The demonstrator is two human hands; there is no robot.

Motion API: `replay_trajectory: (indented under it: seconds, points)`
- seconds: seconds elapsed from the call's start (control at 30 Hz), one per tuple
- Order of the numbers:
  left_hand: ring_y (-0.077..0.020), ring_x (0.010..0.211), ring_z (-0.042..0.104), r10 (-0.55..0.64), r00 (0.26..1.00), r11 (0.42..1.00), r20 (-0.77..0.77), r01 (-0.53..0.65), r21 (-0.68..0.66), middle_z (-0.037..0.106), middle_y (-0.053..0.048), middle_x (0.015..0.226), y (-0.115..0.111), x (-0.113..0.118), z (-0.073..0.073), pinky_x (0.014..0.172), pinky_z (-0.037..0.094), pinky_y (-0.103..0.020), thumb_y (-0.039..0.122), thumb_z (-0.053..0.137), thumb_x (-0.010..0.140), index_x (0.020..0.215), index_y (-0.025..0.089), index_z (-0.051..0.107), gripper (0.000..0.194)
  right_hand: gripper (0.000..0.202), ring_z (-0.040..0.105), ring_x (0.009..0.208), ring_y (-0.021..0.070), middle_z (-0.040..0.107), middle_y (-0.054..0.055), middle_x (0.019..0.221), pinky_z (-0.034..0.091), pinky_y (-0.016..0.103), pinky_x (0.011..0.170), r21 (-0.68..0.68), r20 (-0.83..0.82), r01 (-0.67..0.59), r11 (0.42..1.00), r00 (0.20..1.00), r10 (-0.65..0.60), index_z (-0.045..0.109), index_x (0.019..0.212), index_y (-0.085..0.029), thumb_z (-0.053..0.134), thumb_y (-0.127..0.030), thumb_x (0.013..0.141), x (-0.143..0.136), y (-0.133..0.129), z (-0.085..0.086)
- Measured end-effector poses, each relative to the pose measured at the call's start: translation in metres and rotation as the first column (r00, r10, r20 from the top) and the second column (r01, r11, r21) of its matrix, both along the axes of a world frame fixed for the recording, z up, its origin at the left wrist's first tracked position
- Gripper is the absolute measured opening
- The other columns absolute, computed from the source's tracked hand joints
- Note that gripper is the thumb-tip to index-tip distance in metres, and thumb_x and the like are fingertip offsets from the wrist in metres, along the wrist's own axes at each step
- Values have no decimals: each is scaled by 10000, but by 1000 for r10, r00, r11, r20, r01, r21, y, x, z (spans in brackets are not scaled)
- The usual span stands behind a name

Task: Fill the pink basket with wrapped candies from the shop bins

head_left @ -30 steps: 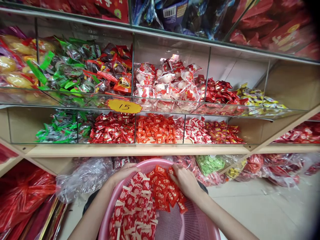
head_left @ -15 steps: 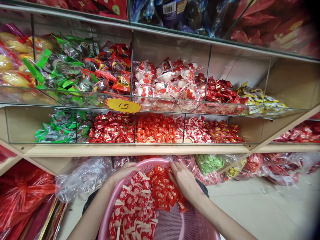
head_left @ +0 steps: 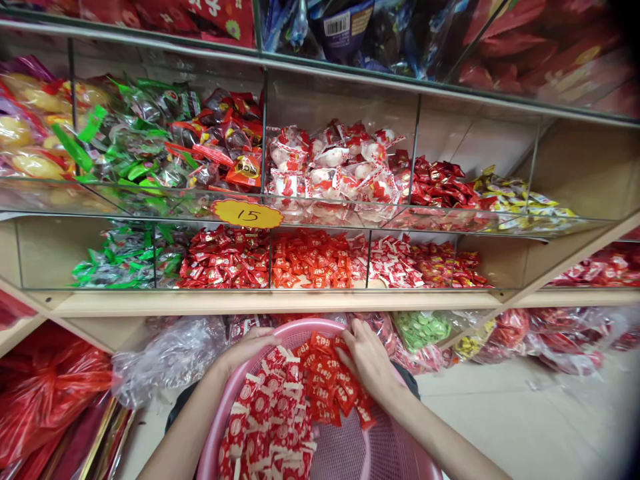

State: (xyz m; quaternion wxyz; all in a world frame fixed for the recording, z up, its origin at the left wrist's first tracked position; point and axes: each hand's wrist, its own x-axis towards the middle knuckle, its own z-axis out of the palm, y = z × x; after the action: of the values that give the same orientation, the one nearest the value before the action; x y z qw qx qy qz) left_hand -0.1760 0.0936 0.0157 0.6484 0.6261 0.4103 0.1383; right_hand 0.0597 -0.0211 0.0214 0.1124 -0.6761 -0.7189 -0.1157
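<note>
A pink mesh basket (head_left: 216,427) stands low in front of me, below the shelves. My left hand (head_left: 253,348) is closed over its far left rim. My right hand (head_left: 369,357) bends over the far right rim, its inner fingers against the red candy packets; part of its grip is hidden. Inside, red-and-white wrapped candies (head_left: 270,417) fill the left side. Plain red packets with pale lettering (head_left: 327,383) are heaped at the far right, and the mesh bottom shows at the near right.
Divided shelves (head_left: 280,301) hold wrapped candies in several colours. A yellow tag (head_left: 249,213) reads 15. Clear plastic bags (head_left: 173,360), a bag of green candies (head_left: 423,328) and a red plastic bag (head_left: 47,393) lie low down. Pale floor tiles (head_left: 520,413) show at right.
The view has tilted slightly upward. My right hand's fingers have bent a little more beside the red packets; the left hand stays on the rim.
</note>
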Motion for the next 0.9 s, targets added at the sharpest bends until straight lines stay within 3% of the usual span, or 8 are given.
replay_trajectory:
  seconds: [0.17, 0.27, 0.37, 0.47, 0.63, 0.73, 0.9]
  points:
    - [-178, 785, 582, 8, 1000, 999, -23, -7, 33, 669, -22, 843, 0, -1, 1, 715, 422, -254, 393, 568, 643, 855, 178, 657, 315, 99, 428, 771, 184, 440, 60, 861, 358, 305, 665, 25, 9, -11, 1000, 1000, 11, 479, 806, -182, 468, -278, 781, 1, 1, -9]
    - [-186, 811, 580, -13, 1000, 999, -5, 13, 40, 668, -23, 854, 1, -1, 1, 742, 417, -265, 395, 562, 648, 849, 174, 658, 314, 126, 435, 781, 190, 444, 66, 878, 365, 311, 667, 9, 1, -17, 1000, 1000, 17, 478, 813, -180, 472, -302, 781, 0, -1, -5]
    - [-195, 847, 574, -22, 1000, 999, 10, 22, 36, 667, -24, 874, 1, 0, 1, 771, 407, -270, 399, 558, 651, 855, 173, 658, 321, 152, 447, 791, 188, 450, 64, 866, 373, 300, 668, -15, -45, -32, 999, 998, 31, 490, 824, -180, 448, -324, 797, -3, -2, 14]
    - [-198, 871, 565, 15, 1000, 999, -19, -14, 36, 663, -21, 886, -1, 1, 4, 779, 400, -262, 398, 569, 642, 843, 177, 660, 312, 167, 458, 793, 165, 460, 53, 854, 371, 269, 676, 22, -115, -87, 996, 989, 89, 506, 881, -188, 395, -302, 830, -4, 6, 46]
    - [-196, 857, 560, 46, 997, 999, -69, -44, 30, 664, -17, 842, -1, 2, 5, 775, 390, -260, 375, 577, 626, 835, 175, 664, 302, 205, 447, 771, 146, 483, 52, 856, 344, 240, 655, 101, -19, -77, 992, 997, 79, 531, 869, -180, 330, -221, 861, 6, 48, 97]
    - [-189, 842, 563, 12, 999, 1000, -34, -11, 28, 664, -17, 834, 1, 1, 2, 777, 385, -264, 377, 566, 637, 834, 166, 659, 303, 189, 437, 786, 170, 510, 63, 853, 326, 263, 656, 56, 169, -99, 994, 982, 88, 554, 847, -176, 366, -172, 839, 17, 82, 108]
    - [-183, 809, 568, 22, 999, 1000, -25, -22, 11, 661, -17, 832, 3, -1, -6, 744, 396, -258, 382, 567, 640, 872, 153, 644, 335, 217, 439, 854, 199, 547, 88, 900, 312, 294, 682, -87, 348, -175, 981, 917, 195, 592, 838, -161, 386, -101, 804, 27, 114, 103]
